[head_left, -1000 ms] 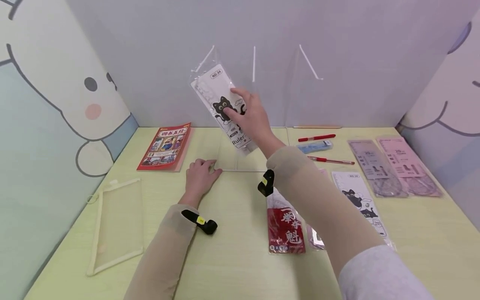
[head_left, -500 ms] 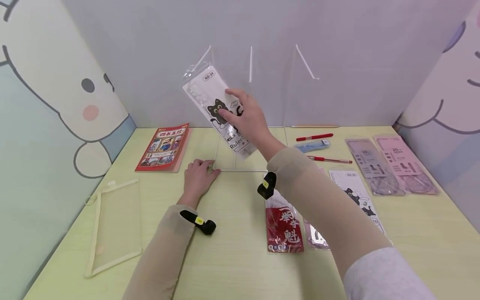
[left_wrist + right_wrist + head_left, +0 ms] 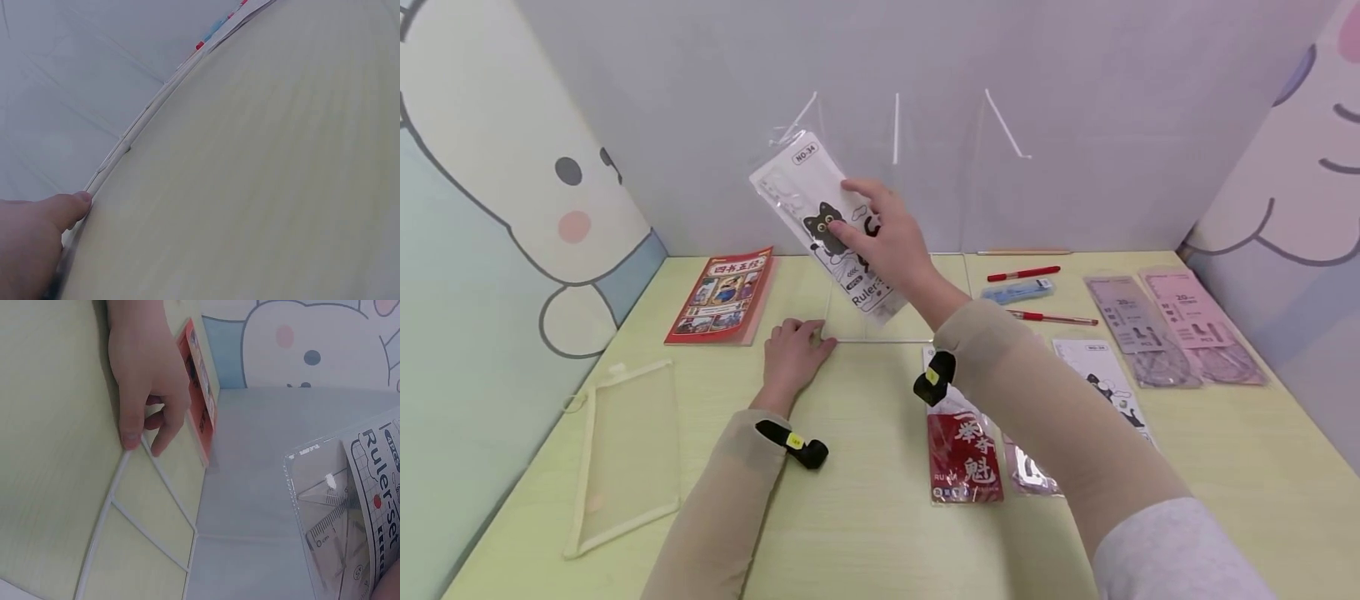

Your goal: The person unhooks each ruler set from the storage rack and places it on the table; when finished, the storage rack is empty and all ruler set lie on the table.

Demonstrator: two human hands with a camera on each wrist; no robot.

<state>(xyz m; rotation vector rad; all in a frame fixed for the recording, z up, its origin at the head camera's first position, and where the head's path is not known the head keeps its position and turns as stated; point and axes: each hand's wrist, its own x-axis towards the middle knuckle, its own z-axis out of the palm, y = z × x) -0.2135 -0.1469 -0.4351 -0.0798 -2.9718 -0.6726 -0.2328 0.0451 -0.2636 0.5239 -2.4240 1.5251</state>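
- The right hand [image 3: 883, 237] grips a cat-print ruler set packet [image 3: 820, 225], thumb on the printed front, fingers curled behind it, holding it up in the air above the back of the table [image 3: 865, 517].
- Against the frame a second ago, the packet now sits a little further left and slightly lower in the head view, and it leans more to the left; the grip itself looks unchanged.
- The packet's lower end hangs over the left compartment of a clear acrylic divider stand [image 3: 880, 325], not touching its base as far as the head view shows.
- The left hand [image 3: 793, 354] rests where it was, fingers loosely curled at the front left corner of the stand, fingertips [image 3: 134, 434] touching its thin edge.
- The red comic book [image 3: 722, 293] lies just left of the stand, the mesh pouch [image 3: 625, 454] near the table's left edge; both lie as before.
- To the right lie a red packet [image 3: 962, 454], another cat-print ruler packet [image 3: 1105, 383], two red pens [image 3: 1022, 272], a blue box [image 3: 1018, 291] and two pale ruler packets [image 3: 1172, 329].
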